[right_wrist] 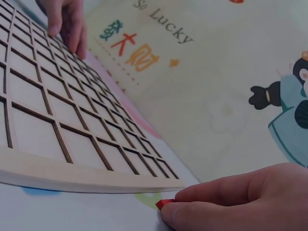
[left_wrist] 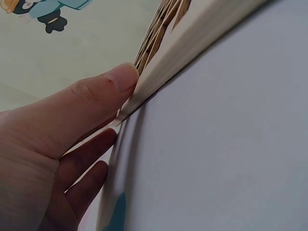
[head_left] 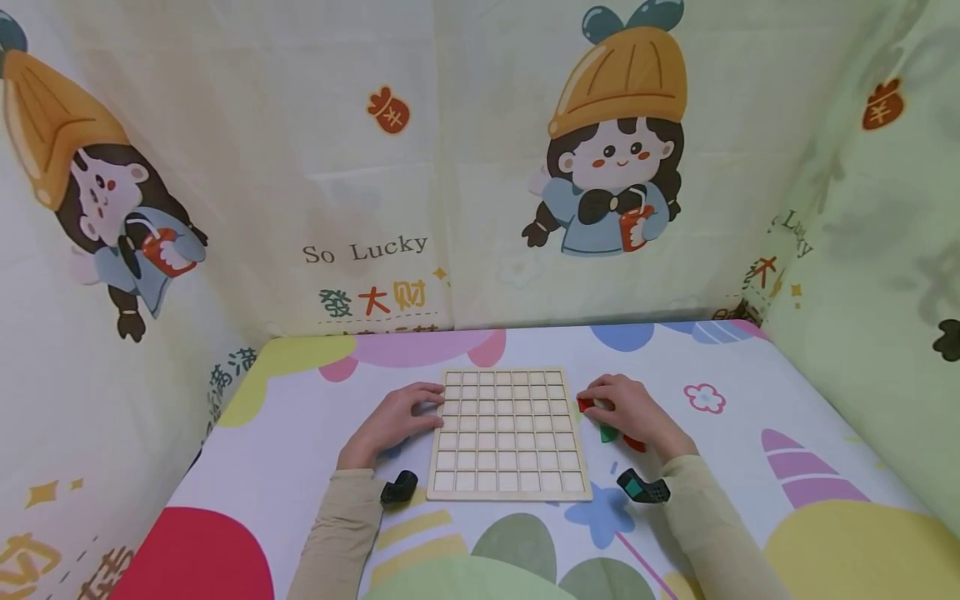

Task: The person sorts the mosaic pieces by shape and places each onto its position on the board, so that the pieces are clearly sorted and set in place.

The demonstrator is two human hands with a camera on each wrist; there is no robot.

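Note:
A wooden grid board [head_left: 510, 494] with square cells lies flat on the patterned table. My left hand [head_left: 401, 417] touches the board's left edge; in the left wrist view the thumb [left_wrist: 122, 77] rests against the rim, with the other fingers partly hidden. To the right of the board, my right hand [head_left: 626, 406] pinches a small red block [right_wrist: 165, 204] between thumb and fingers. Most of this block is covered by the fingertips. Under and beside that hand lie a green piece [head_left: 608, 433] and another red piece [head_left: 635, 445], both partly hidden.
The table's cloth [head_left: 285, 450] carries printed coloured shapes. Fabric with cartoon prints hangs behind the table [head_left: 480, 283] and along both sides. A dark wrist device [head_left: 400, 487] sits at the left sleeve and another device [head_left: 643, 488] at the right sleeve.

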